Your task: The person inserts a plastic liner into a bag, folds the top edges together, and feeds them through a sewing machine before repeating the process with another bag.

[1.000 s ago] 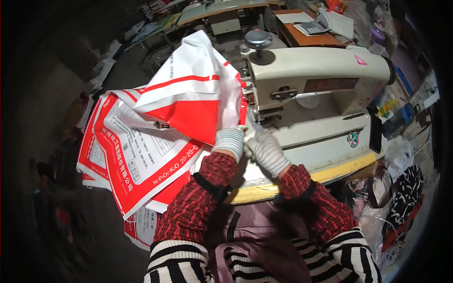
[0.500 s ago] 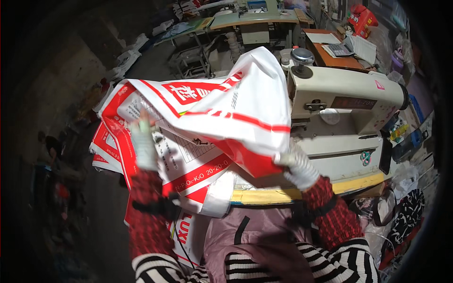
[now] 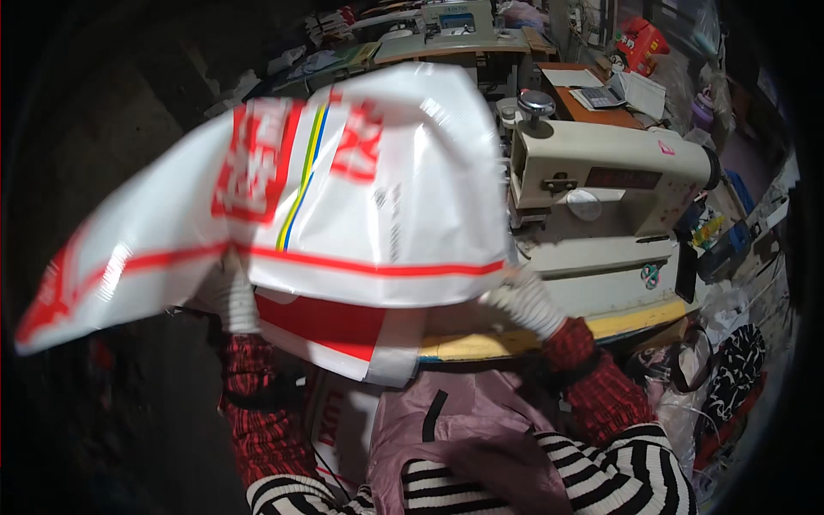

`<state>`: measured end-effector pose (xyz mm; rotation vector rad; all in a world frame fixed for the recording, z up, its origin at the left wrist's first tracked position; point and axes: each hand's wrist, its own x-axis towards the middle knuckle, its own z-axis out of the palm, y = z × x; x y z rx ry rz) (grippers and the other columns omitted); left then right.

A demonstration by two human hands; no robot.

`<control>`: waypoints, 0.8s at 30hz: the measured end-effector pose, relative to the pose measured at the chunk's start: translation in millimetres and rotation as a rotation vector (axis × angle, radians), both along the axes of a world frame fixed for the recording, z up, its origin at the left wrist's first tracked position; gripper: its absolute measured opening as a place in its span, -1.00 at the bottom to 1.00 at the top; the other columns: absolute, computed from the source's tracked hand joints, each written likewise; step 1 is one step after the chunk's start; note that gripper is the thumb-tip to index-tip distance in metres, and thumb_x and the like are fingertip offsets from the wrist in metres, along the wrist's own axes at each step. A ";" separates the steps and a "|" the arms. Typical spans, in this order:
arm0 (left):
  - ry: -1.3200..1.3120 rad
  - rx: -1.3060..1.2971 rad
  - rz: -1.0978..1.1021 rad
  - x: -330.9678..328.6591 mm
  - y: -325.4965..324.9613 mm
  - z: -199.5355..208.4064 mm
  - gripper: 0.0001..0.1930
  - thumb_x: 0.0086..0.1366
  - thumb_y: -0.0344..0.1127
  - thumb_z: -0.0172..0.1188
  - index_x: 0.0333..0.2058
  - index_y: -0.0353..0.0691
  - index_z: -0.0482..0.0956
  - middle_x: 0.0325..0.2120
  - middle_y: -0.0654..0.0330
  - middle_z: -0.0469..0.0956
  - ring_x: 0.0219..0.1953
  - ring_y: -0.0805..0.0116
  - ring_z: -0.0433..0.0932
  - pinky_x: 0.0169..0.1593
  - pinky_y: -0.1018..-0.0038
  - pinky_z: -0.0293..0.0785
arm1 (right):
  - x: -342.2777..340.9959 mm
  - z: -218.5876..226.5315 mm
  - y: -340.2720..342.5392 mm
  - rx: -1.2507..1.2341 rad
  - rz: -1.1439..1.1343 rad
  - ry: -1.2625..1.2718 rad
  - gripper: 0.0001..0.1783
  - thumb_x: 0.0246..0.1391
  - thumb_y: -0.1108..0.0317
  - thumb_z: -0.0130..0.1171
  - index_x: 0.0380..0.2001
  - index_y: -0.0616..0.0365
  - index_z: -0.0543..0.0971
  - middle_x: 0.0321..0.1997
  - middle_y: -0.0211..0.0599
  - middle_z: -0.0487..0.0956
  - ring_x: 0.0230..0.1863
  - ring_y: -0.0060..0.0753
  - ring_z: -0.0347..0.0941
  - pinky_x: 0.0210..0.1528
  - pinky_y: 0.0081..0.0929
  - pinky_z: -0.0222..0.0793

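Observation:
A large white plastic sack (image 3: 438,215) with red print and a green, yellow and blue stripe billows up in front of me. My right hand (image 3: 525,302), in a pale glove, pinches its near right corner. On the near edge further left, my left hand (image 3: 233,296) is closed at a gathered fold; the sack covers its fingertips. Below it lie more red-and-white sacks (image 3: 330,322), flat at the left of the sewing table. A cream industrial sewing machine (image 3: 601,159) stands just to the right of the raised sack.
Small scissors (image 3: 650,275) and a dark phone (image 3: 687,273) lie on the machine bed. The table's yellow front edge (image 3: 489,345) runs before my lap. Behind are a calculator (image 3: 599,97) on a brown desk and another sewing table (image 3: 455,47). Bags and cloth crowd the right side.
The sack has opened out and swung up and left, its far left end now spread wide. My left hand has moved slightly left and down; the right still grips its corner.

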<state>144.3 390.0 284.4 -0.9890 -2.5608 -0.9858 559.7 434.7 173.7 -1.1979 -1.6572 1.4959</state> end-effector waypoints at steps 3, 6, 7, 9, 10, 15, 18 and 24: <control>-0.625 0.202 -0.176 -117.9 -53.6 -122.5 -0.65 0.17 -0.21 0.13 -0.20 -0.41 0.52 -0.32 0.13 0.57 -0.30 0.27 0.48 -0.16 0.31 0.39 | -41.9 -17.0 -44.4 0.242 0.483 -0.433 -0.75 -0.09 0.28 0.27 -0.33 0.18 0.63 -0.53 -0.18 0.60 -0.44 -0.39 0.51 -0.27 -0.45 0.42; -0.810 0.228 -0.208 -191.3 -139.2 -168.0 -0.74 0.08 -0.47 0.11 -0.21 -0.39 0.52 -0.36 0.10 0.56 -0.40 0.25 0.53 -0.29 0.34 0.48 | -59.8 -66.4 -87.3 0.029 0.902 -0.062 -0.76 -0.04 0.19 0.20 -0.41 0.13 0.61 -0.42 -0.14 0.58 -0.32 -0.25 0.50 -0.13 -0.38 0.37; -0.902 0.412 -0.208 -186.7 -159.0 -170.6 -0.69 0.06 -0.47 0.12 -0.16 -0.40 0.51 -0.33 0.07 0.57 -0.35 0.19 0.56 -0.23 0.38 0.51 | -54.4 -73.2 -82.5 0.111 0.806 -0.155 -0.76 -0.04 0.20 0.19 -0.39 0.14 0.61 -0.42 -0.15 0.58 -0.31 -0.25 0.50 -0.13 -0.37 0.37; -0.397 -0.069 -0.010 -236.4 -235.7 -187.5 -0.67 0.10 -0.35 0.19 -0.16 -0.41 0.52 -0.32 0.02 0.60 -0.38 0.20 0.57 -0.29 0.34 0.53 | -53.8 -71.6 -57.5 0.246 0.675 -0.242 -0.72 -0.06 0.18 0.18 -0.37 0.17 0.58 -0.44 -0.15 0.56 -0.32 -0.19 0.50 -0.13 -0.34 0.38; -0.189 -0.323 0.192 -278.0 -294.8 -203.9 -0.63 0.08 -0.37 0.25 -0.13 -0.42 0.50 -0.31 0.02 0.60 -0.40 0.24 0.57 -0.28 0.36 0.53 | -60.1 -57.3 -48.1 0.014 0.338 -0.070 -0.70 -0.08 0.17 0.22 -0.39 0.19 0.59 -0.35 -0.13 0.57 -0.32 -0.16 0.50 -0.13 -0.34 0.39; -0.681 0.195 -0.037 -239.7 -286.4 -218.9 -0.55 0.13 -0.36 0.23 0.00 -0.37 0.42 -0.22 0.11 0.57 -0.33 0.21 0.55 -0.19 0.33 0.50 | -74.5 -45.7 36.0 0.644 -0.161 -0.338 -0.46 -0.25 0.30 0.32 -0.13 0.26 0.47 -0.21 0.02 0.56 -0.20 -0.05 0.52 -0.06 -0.34 0.42; -0.843 0.466 0.010 -221.5 -278.3 -226.7 -0.56 0.16 -0.47 0.16 0.05 -0.30 0.38 -0.16 0.11 0.53 -0.22 0.29 0.51 -0.08 0.34 0.45 | -81.1 -39.8 53.6 0.758 0.025 -0.334 -0.60 -0.20 0.43 0.21 -0.17 0.22 0.53 -0.27 -0.04 0.59 -0.22 -0.11 0.53 -0.09 -0.36 0.43; -0.668 0.271 0.138 -256.7 -268.5 -281.6 -0.32 0.15 -0.33 0.20 0.20 -0.43 0.16 0.09 0.00 0.37 0.04 0.22 0.39 0.16 0.40 0.22 | -60.5 -112.9 33.7 0.462 -0.299 0.034 -0.70 -0.11 0.54 0.12 -0.21 0.25 0.58 -0.41 -0.11 0.60 -0.38 -0.23 0.55 -0.24 -0.48 0.46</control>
